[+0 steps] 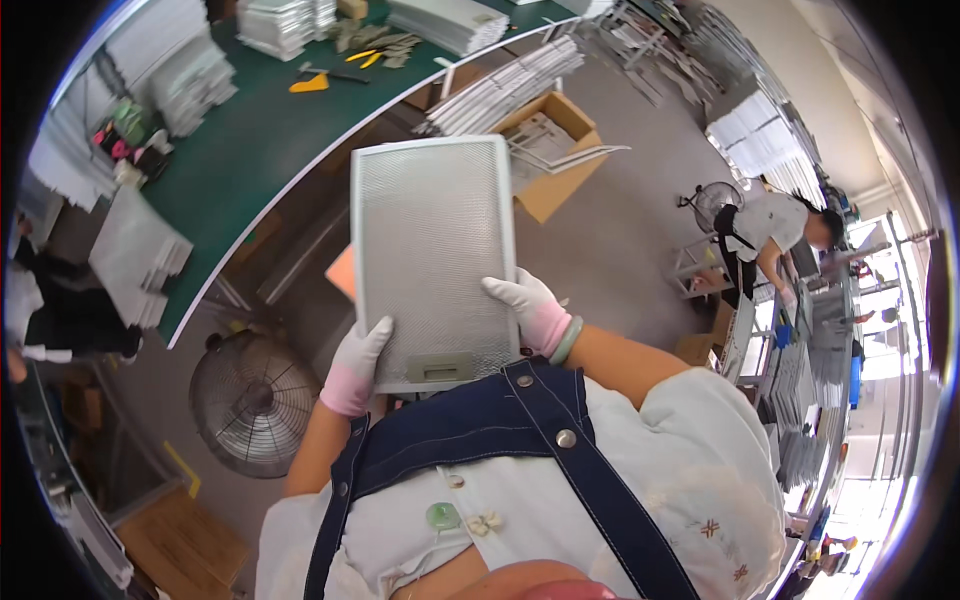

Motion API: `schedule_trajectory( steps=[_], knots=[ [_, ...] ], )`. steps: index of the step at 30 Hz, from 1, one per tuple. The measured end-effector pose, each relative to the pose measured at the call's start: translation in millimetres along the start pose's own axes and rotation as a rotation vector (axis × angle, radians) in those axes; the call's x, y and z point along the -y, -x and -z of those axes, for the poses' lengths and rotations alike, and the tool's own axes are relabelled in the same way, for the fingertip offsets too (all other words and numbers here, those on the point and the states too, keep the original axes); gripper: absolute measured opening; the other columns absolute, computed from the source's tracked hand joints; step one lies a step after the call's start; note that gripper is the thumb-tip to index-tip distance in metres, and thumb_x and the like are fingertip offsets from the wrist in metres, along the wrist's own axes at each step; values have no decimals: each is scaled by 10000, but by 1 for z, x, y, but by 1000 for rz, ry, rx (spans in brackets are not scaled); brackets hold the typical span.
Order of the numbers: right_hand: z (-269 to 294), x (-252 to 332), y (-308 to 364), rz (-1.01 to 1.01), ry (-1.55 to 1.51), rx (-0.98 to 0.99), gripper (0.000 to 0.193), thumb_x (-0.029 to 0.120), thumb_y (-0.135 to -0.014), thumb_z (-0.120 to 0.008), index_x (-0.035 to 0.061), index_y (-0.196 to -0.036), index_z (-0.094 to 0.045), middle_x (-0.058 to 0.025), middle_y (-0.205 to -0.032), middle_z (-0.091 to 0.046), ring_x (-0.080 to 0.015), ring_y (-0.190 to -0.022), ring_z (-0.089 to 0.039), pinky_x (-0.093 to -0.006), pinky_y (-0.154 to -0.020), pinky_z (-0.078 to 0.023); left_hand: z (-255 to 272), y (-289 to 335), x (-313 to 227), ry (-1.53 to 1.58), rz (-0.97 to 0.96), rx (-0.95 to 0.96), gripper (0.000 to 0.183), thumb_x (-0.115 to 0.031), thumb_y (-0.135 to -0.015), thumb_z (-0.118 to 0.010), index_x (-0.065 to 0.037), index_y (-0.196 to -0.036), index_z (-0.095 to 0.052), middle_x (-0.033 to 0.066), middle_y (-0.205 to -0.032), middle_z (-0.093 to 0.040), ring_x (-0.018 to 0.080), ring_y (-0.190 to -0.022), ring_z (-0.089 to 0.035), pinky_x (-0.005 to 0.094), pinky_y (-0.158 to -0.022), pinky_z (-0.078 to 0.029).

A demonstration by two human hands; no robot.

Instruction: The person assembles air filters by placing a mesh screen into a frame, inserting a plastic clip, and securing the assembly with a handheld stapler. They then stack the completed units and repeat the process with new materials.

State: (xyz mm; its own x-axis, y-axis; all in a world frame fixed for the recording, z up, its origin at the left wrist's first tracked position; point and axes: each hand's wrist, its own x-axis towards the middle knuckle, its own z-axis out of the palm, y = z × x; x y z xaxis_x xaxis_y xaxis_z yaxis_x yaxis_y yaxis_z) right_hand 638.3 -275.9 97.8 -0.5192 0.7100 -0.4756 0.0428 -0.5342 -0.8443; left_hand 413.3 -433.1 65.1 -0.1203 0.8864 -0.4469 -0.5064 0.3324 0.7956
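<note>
Mesh panel (432, 240) lies in front of the apron (450, 415), gripped at opposite edges by left hand (357, 366) and right hand (530, 308), each half closed, thumb over the face, other fingers largely hidden; frame (507, 200) and handle (440, 367) seem fitted; what remains cannot be told

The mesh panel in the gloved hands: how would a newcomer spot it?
Find the dark blue apron at lower centre. Above it, the left hand and right hand hold the mesh panel by its long sides. Unlike the stacks on the green table, it is held singly, with a greenish inset low down.
</note>
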Motion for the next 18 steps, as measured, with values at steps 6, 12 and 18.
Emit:
schedule_trajectory(
  steps=[6, 12, 18],
  knots=[
    [234, 17, 20, -41, -475, -333, 407, 188, -932, -651, -63, -1232, -541, -162, -1163, -637, -265, -1031, -636, -390, -924, -521, -153, -137, 32, -477, -64, 326, 631, -407, -998, -539, 50, -1410, -398, 127, -1286, -555, 186, -1131, -566, 308, -949, -472],
    [478, 33, 24, 84, -668, -560, 303, 184, -959, -599, -42, -1161, -596, -161, -1155, -643, -297, -1041, -635, -424, -948, -513, -292, -227, 86, -861, 82, 81, 751, -447, -965, -565, 62, -1456, -313, 249, -1392, -503, 313, -1295, -506, 376, -1065, -406],
    [608, 93, 29, 149, -750, -662, 399, 201, -966, -588, 3, -1305, -516, -139, -1284, -581, -310, -1156, -574, -456, -998, -474, -390, -301, 108, -1096, 359, 163, 769, -495, -920, -600, 39, -1432, -391, 265, -1346, -549, 350, -1258, -544, 388, -1055, -422]
  ],
)
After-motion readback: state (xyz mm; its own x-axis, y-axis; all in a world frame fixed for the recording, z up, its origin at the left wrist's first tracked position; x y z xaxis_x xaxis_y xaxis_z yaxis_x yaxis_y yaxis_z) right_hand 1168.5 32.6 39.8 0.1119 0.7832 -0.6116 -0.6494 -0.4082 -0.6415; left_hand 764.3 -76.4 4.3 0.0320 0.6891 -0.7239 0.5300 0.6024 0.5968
